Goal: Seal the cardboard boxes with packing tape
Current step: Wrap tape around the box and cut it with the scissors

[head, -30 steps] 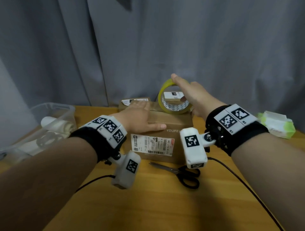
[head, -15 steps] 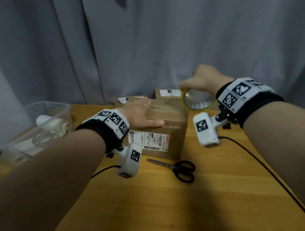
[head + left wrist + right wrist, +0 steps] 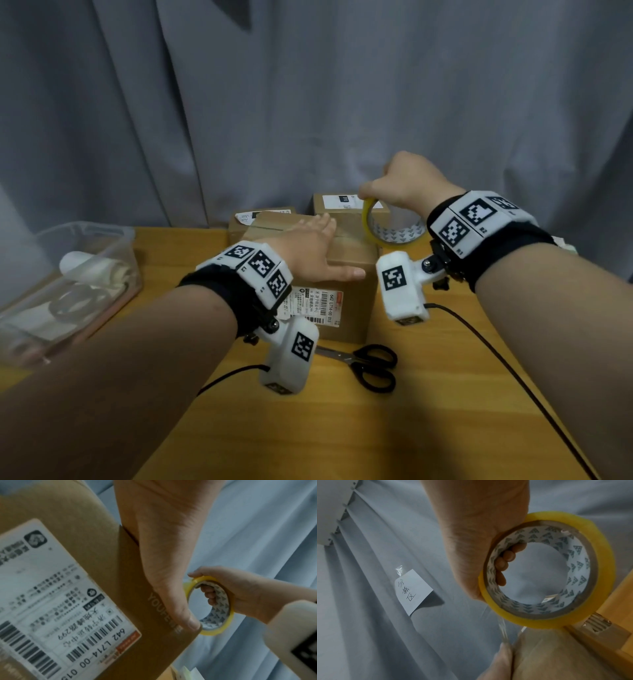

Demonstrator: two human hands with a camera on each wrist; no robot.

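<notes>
While the brown cardboard box (image 3: 346, 274) is pressed flat by the left hand (image 3: 308, 250), the yellow-edged round roll of clear packing tape (image 3: 390, 226) is clenched in the right hand (image 3: 407, 185). From that grip, the box's seam is judged to lie just leftward.

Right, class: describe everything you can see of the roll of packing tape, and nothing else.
The roll of packing tape is a yellowish translucent ring on a white card core printed with grey triangles. The right hand grips it, fingers curled through the core, and holds it in the air off the right side of the front cardboard box, tilted rather than flat. A clear strip runs from its lower edge down toward the box. How much tape remains cannot be told.
</notes>
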